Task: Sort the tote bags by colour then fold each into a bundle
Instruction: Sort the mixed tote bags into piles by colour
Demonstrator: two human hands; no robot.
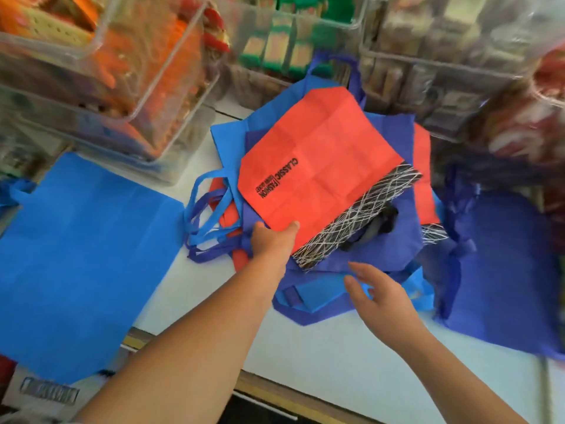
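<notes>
the left hand (272,240) pinches the near corner of a flat orange-red fabric tote bag (318,154) with black lettering, thumb on top. the right hand (379,296), fingers loosely spread, is over the heap of blue fabric tote bags (394,240) beneath it on the white worktop (305,356). a light blue tote bag (82,255) lies flat at left.

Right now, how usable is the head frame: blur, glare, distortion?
Head view: centre sharp, print on the red bag reads cleanly; bins along the top and the far right edge are smeared; they lean outward, wide-angle; light even, no hard shadows, no glare on the fabric.
</notes>
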